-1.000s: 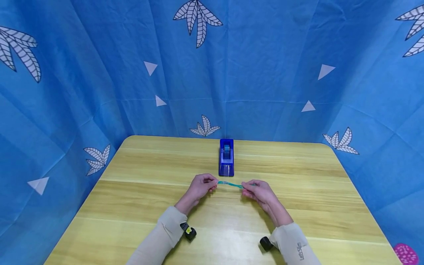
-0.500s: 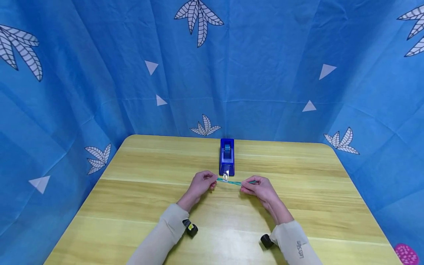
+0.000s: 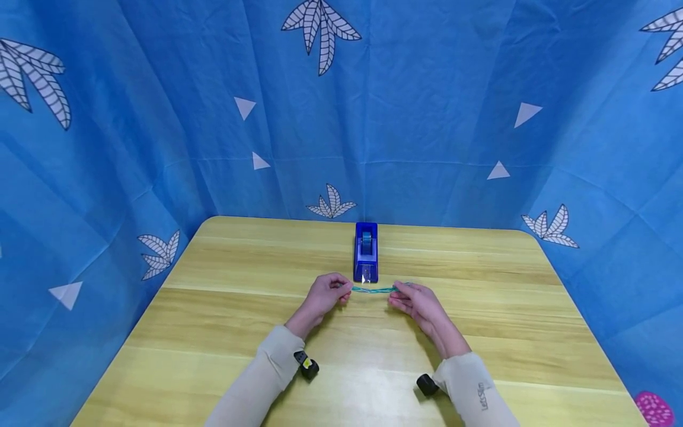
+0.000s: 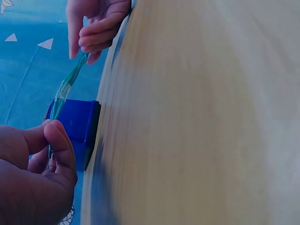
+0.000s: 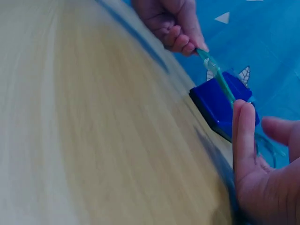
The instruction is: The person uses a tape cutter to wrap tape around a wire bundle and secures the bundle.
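A thin bundle of green strands [image 3: 372, 290] is stretched between the hands, just in front of the blue tape dispenser [image 3: 366, 261]. Clear tape [image 4: 62, 90] wraps around the middle of the bundle. My left hand [image 3: 325, 295] pinches one end between thumb and index finger. At the other end, my right hand [image 3: 420, 304] touches the strands; in the right wrist view its thumb [image 5: 279, 130] stands apart from its straight fingers [image 5: 244, 136]. Loose loops of strand show between them. A short clear strip hangs at the dispenser's front end.
The wooden table [image 3: 224, 332] lies under both hands. Its back edge meets a blue patterned curtain [image 3: 427, 107], which also runs along both sides. Dark wrist cameras [image 3: 308, 367] sit at the sleeves.
Both hands moved slightly toward the dispenser with the bundle. A clear strip stood up at the bundle half a second ago and now lies lower. The right hand's thumb and fingers have parted.
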Demonstrator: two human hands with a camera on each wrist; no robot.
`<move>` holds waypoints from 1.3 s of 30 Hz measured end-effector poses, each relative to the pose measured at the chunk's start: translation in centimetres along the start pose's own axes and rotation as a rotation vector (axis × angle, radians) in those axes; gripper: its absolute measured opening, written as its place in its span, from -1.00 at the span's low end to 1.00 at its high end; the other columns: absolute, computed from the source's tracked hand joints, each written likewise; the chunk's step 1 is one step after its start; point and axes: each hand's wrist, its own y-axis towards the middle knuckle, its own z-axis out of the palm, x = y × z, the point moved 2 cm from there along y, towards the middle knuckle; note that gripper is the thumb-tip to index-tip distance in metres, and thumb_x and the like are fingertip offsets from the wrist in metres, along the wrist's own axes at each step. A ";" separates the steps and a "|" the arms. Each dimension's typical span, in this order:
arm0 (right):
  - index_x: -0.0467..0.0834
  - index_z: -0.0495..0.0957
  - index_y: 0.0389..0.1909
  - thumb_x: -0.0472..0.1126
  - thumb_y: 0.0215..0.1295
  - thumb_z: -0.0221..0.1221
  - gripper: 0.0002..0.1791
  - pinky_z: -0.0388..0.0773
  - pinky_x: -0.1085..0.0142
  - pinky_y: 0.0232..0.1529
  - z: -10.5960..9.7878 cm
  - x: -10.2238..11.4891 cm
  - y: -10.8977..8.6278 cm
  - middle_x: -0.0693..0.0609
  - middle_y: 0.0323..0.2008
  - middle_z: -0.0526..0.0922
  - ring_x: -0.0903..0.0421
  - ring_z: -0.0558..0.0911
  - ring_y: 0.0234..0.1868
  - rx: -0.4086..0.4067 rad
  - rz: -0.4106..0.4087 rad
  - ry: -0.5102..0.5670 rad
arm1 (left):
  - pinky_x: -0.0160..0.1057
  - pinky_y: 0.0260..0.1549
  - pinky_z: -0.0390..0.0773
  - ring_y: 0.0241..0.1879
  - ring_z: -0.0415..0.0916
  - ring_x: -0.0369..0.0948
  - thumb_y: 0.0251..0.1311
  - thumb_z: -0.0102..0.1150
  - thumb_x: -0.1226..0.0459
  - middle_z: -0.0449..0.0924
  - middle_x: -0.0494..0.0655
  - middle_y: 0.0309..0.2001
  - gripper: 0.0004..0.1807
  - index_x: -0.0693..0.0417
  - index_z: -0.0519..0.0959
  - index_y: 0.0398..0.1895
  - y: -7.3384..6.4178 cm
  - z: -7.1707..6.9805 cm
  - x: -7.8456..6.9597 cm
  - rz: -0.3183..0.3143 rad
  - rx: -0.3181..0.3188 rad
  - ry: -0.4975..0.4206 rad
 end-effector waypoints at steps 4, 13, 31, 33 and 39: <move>-0.45 0.39 0.19 -0.12 0.57 0.13 -0.54 0.72 0.44 -0.12 0.2 0.1 0.2 0.00 -0.31 0.67 0.19 0.72 -0.30 -0.027 0.025 -0.022 | -0.38 -0.35 0.62 -0.39 0.55 -0.24 0.40 0.22 0.37 0.66 0.06 -0.32 -0.90 0.27 0.64 -0.15 0.0 0.0 -0.1 0.015 -0.001 0.026; -0.46 0.45 0.09 -0.25 0.52 0.18 -0.65 0.73 0.44 -0.20 0.7 0.1 0.3 0.01 -0.39 0.71 0.22 0.74 -0.37 -0.061 0.026 -0.033 | -0.38 -0.35 0.63 -0.40 0.55 -0.25 0.41 0.22 0.37 0.64 -0.03 -0.36 -0.89 0.27 0.65 -0.14 0.1 -0.1 0.0 0.024 -0.008 0.038; -0.44 0.58 -0.06 -0.48 0.40 0.21 -0.85 0.76 0.29 -0.08 0.3 0.5 0.2 -0.12 -0.31 0.78 0.09 0.81 -0.28 -0.001 -0.029 -0.098 | -0.37 -0.35 0.64 -0.38 0.59 -0.23 0.41 0.23 0.35 0.69 0.13 -0.26 -0.80 0.32 0.54 -0.02 0.3 0.5 0.2 0.006 -0.089 -0.037; -0.43 0.60 -0.09 -0.50 0.37 0.23 -0.86 0.76 0.29 -0.09 0.2 0.5 0.2 -0.11 -0.32 0.79 0.09 0.81 -0.28 -0.014 -0.044 -0.107 | -0.37 -0.35 0.65 -0.38 0.58 -0.23 0.41 0.22 0.38 0.69 0.15 -0.26 -0.80 0.33 0.53 -0.02 0.4 0.5 0.2 0.008 -0.090 -0.040; -0.45 0.60 -0.07 -0.49 0.35 0.26 -0.82 0.76 0.31 -0.10 0.0 0.6 0.3 -0.10 -0.32 0.79 0.10 0.81 -0.28 -0.021 -0.072 -0.116 | -0.36 -0.33 0.66 -0.37 0.58 -0.23 0.39 0.20 0.46 0.66 0.09 -0.31 -0.92 0.31 0.53 -0.13 0.5 0.4 -0.1 0.050 -0.066 -0.024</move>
